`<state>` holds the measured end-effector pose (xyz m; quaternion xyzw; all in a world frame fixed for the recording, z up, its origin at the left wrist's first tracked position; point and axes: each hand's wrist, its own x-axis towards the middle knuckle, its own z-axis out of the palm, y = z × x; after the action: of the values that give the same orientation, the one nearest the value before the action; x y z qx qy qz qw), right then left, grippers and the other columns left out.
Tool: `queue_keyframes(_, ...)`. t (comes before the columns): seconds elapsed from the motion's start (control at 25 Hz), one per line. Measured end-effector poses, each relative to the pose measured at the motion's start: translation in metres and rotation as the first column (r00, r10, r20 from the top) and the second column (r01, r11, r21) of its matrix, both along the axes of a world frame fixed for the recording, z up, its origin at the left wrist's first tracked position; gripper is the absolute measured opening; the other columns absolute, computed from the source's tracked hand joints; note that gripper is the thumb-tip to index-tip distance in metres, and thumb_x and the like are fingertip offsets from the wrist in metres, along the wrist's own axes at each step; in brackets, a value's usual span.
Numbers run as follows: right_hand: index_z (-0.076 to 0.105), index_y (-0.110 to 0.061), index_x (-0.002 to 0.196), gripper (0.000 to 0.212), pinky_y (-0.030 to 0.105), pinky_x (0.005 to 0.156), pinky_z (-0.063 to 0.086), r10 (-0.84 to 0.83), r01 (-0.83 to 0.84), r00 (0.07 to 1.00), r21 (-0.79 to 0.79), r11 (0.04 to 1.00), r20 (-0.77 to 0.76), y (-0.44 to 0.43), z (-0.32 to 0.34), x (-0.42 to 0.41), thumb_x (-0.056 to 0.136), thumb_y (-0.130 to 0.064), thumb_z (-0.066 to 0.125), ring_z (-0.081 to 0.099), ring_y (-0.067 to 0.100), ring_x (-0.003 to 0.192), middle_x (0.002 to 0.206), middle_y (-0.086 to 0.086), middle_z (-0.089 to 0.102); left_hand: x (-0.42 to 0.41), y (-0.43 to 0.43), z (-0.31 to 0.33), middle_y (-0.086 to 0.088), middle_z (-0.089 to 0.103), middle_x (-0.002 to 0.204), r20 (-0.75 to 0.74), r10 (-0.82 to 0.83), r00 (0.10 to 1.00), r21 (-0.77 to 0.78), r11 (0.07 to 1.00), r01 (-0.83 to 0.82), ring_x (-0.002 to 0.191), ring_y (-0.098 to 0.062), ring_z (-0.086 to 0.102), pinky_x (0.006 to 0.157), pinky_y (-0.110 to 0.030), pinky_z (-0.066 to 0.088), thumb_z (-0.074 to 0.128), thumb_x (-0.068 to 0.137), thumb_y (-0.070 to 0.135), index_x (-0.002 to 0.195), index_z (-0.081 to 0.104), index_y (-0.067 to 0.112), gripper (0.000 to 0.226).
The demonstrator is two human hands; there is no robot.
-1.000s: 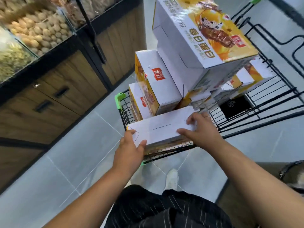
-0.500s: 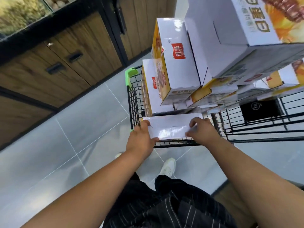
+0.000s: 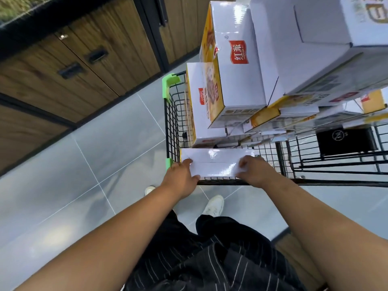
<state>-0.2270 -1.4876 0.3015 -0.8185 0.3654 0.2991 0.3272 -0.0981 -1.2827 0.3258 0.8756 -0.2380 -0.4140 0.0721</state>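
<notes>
A black wire shopping cart [image 3: 171, 122] with green corner guards stands in front of me, stacked with several white and yellow snack cartons [image 3: 231, 70]. A flat white carton [image 3: 216, 162] lies at the cart's near end, just inside the rim. My left hand [image 3: 180, 179] grips its left end, thumb on the near face. My right hand [image 3: 254, 171] holds its right end with fingers curled over the top. The carton's lower part is hidden inside the cart.
Wooden cabinets [image 3: 69, 66] with black handles run along the left, under a display counter. The grey tiled floor [image 3: 105, 164] lies between cabinets and cart. My white shoes [image 3: 214, 205] stand close behind the cart. A big carton [image 3: 315, 38] overhangs the stack at the top right.
The white carton has gone from tilted on the cart's rim down to upright inside the near end. Both hands went down with it. The view has dropped and moved closer.
</notes>
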Motion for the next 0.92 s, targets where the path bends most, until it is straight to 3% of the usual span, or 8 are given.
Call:
queue_keyframes(0.2, 0.054, -0.02, 0.123, 0.046, 0.029, 0.081, 0.047, -0.02, 0.021, 1.0, 0.022, 1.0, -0.002, -0.001, -0.004, 0.01, 0.083, -0.032, 0.073, 0.059, 0.028, 0.097, 0.128, 0.012, 0.042, 0.004, -0.002, -0.003, -0.019, 0.035, 0.147, 0.001, -0.057, 0.998, -0.062, 0.996, 0.057, 0.135, -0.034, 0.035, 0.11, -0.038, 0.033, 0.057, 0.093, 0.039, 0.151, 0.027, 0.018, 0.069)
queue_keyframes(0.48, 0.053, -0.021, 0.127, 0.049, 0.025, 0.087, 0.039, 0.017, -0.013, 0.979, -0.018, 1.0, 0.205, 0.03, 0.037, 0.025, 0.084, -0.035, 0.071, 0.054, 0.024, 0.113, 0.136, 0.01, 0.043, 0.019, 0.013, 0.033, -0.007, 0.033, 0.148, 0.143, 0.019, 0.99, -0.179, 0.984, 0.007, 0.135, -0.03, 0.034, 0.109, -0.037, 0.032, 0.06, 0.091, 0.042, 0.15, 0.026, 0.024, 0.071)
queue_keyframes(0.6, 0.053, -0.022, 0.128, 0.051, 0.027, 0.094, 0.039, 0.101, -0.084, 0.941, -0.066, 0.994, 0.324, 0.052, 0.073, 0.049, 0.083, -0.039, 0.072, 0.05, 0.021, 0.12, 0.135, 0.007, 0.046, 0.028, 0.031, 0.062, -0.003, 0.034, 0.147, 0.21, 0.062, 0.976, -0.251, 0.968, -0.007, 0.135, -0.027, 0.035, 0.11, -0.036, 0.032, 0.062, 0.089, 0.044, 0.15, 0.026, 0.026, 0.073)
queue_keyframes(0.8, 0.048, -0.028, 0.131, 0.057, 0.026, 0.087, 0.038, 0.233, -0.197, 0.842, -0.126, 0.972, 0.487, 0.11, 0.146, 0.113, 0.082, -0.042, 0.072, 0.049, 0.021, 0.12, 0.137, 0.002, 0.047, 0.069, 0.094, 0.135, 0.0, 0.033, 0.147, 0.368, 0.135, 0.92, -0.339, 0.941, -0.003, 0.132, -0.024, 0.037, 0.109, -0.037, 0.034, 0.061, 0.087, 0.05, 0.15, 0.023, 0.029, 0.076)
queue_keyframes(0.92, 0.044, -0.033, 0.134, 0.062, 0.033, 0.094, 0.043, 0.282, -0.228, 0.772, -0.166, 0.959, 0.57, 0.163, 0.188, 0.154, 0.08, -0.047, 0.072, 0.049, 0.022, 0.122, 0.137, 0.001, 0.048, 0.096, 0.155, 0.182, 0.003, 0.031, 0.149, 0.436, 0.248, 0.865, -0.417, 0.908, -0.05, 0.134, -0.021, 0.036, 0.11, -0.036, 0.033, 0.062, 0.087, 0.048, 0.15, 0.024, 0.029, 0.076)
